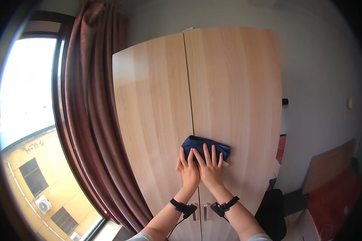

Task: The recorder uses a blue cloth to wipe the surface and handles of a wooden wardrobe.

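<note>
A folded dark blue cloth [196, 142] lies against the two wood-grain cabinet doors, over the dark seam between them. My left hand [189, 173] holds its left part, with the fingers bent over the lower edge. Beside it, touching at the wrist side, my right hand [211, 173] presses the cloth's right part with spread fingers. A small pale corner [225, 164] sticks out below the cloth at the right. The left door [152, 102] and the right door [233, 87] are closed. Parts of the cloth are hidden under both hands.
Metal handles sit low on the doors, the right one [205, 212] between my forearms. Black straps with small devices circle both wrists. A reddish-brown curtain [92, 114] and a window [30, 90] stand at left. To the lower right are a black chair back [273, 214] and a red surface [333, 198].
</note>
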A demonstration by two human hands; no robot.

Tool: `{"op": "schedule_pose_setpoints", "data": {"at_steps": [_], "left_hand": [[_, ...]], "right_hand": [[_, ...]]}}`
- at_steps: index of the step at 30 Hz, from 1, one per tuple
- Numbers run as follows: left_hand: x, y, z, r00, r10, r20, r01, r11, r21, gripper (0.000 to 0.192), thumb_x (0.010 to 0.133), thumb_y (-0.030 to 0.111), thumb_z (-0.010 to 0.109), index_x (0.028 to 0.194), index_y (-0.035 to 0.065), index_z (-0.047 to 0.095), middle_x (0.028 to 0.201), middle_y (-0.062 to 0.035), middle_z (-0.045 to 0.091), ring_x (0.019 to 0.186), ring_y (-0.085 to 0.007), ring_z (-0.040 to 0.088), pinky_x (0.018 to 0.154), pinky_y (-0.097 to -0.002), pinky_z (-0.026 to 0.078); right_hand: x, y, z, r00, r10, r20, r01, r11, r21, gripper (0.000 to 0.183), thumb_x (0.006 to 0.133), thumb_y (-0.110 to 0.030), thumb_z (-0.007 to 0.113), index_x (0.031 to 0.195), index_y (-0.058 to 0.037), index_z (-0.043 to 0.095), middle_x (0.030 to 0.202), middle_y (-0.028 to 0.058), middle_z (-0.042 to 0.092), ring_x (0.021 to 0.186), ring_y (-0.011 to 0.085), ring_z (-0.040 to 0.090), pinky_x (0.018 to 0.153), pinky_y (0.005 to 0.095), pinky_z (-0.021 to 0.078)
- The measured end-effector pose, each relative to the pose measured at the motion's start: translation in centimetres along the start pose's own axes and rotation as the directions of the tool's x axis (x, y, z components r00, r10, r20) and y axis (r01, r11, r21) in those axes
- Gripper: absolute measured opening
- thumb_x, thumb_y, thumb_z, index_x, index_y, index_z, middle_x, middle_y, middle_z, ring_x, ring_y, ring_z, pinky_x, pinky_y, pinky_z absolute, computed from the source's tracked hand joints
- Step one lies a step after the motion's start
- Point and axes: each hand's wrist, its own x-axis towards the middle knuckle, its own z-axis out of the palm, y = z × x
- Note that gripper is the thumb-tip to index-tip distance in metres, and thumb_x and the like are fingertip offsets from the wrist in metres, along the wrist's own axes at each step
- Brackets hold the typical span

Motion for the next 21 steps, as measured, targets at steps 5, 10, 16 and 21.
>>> {"op": "schedule_pose_setpoints", "data": {"at_steps": [5,10,16,21], "left_hand": [[-1.6,8.5,3.0,0.979,0.104,0.175,-0.091,0.993,-0.081,0.067,0.093,0.008,0.060,0.157,0.0211,0.043,0.167,-0.0227,0.021,0.143,-0.0400,0.031,0.112,-0.0516,0.023],[-1.7,16.7,7.6,0.826,0.517,0.223,-0.495,0.856,-0.149,0.064,0.095,0.023,0.059,0.157,0.0296,0.044,0.168,-0.0151,0.030,0.143,-0.0330,0.037,0.112,-0.0476,0.023],[-2.5,16.8,7.5,0.571,0.762,0.305,-0.743,0.638,-0.203,0.060,0.095,0.028,0.060,0.153,0.0296,0.048,0.168,-0.0041,0.033,0.139,-0.0258,0.047,0.106,-0.0444,0.039],[-4.2,14.8,7.8,0.516,0.758,0.399,-0.741,0.629,-0.236,0.053,0.096,0.031,0.057,0.149,0.0294,0.054,0.165,-0.0031,0.038,0.137,-0.0243,0.048,0.104,-0.0406,0.041]], "right_hand": [[-1.8,8.5,-5.9,0.994,0.112,0.004,-0.112,0.992,0.050,0.067,0.093,-0.023,0.065,0.156,-0.0328,0.045,0.168,0.0110,0.032,0.155,0.0385,0.027,0.122,0.0644,0.0159],[-6.4,16.0,-7.8,0.877,0.442,-0.191,-0.451,0.892,-0.008,0.068,0.093,-0.022,0.060,0.158,-0.0160,0.041,0.168,0.0242,0.023,0.155,0.0495,0.016,0.122,0.0668,0.0102],[-10.6,13.5,-3.6,0.580,0.746,-0.327,-0.748,0.647,0.146,0.073,0.101,-0.034,0.054,0.163,-0.0094,0.026,0.171,0.0237,0.012,0.158,0.0476,0.005,0.121,0.0666,0.0082],[-12.8,11.7,1.0,0.472,0.818,-0.329,-0.816,0.547,0.187,0.086,0.099,-0.041,0.065,0.165,-0.0102,0.019,0.172,0.0228,0.005,0.158,0.0477,0.003,0.121,0.0673,0.0084]]}}
